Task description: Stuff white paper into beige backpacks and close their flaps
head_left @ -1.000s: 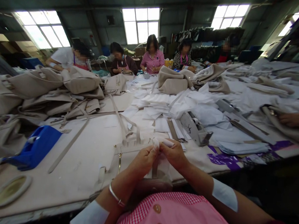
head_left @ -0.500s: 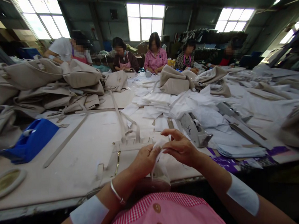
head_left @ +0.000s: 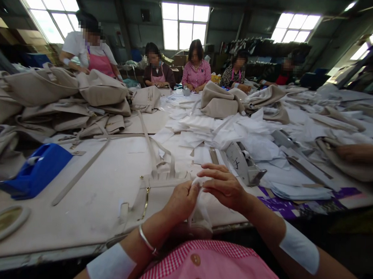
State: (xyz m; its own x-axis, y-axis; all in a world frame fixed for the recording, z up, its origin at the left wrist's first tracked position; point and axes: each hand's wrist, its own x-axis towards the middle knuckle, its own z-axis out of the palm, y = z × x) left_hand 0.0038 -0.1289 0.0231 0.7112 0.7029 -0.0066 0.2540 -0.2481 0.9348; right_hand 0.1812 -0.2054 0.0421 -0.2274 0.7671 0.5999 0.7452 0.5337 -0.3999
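Note:
My left hand (head_left: 181, 199) is closed, thumb on top, around a piece of thin white wrapping sheet (head_left: 198, 202), whose loose end hangs down towards the table edge. My right hand (head_left: 224, 187) has its fingers stretched out and apart; their tips are at the sheet's upper end beside my left thumb. Whether the right thumb touches the sheet is hidden. Under and left of my hands lies a beige handbag (head_left: 161, 184) with a gold zipper (head_left: 146, 202). Its strap (head_left: 148, 143) runs away across the table.
A blue tape dispenser (head_left: 44, 169) and a tape roll (head_left: 3, 225) are at left; a grey tape dispenser (head_left: 243, 163) stands at right. Beige bags (head_left: 42, 86) are piled back left, white sheets (head_left: 196, 125) ahead. A co-worker's hand (head_left: 357, 152) reaches in from the right; several people sit or stand opposite.
My right fingers have straightened and spread at the sheet, while my left hand keeps its grip. At the back left a co-worker has risen; the bag at far right has shifted left.

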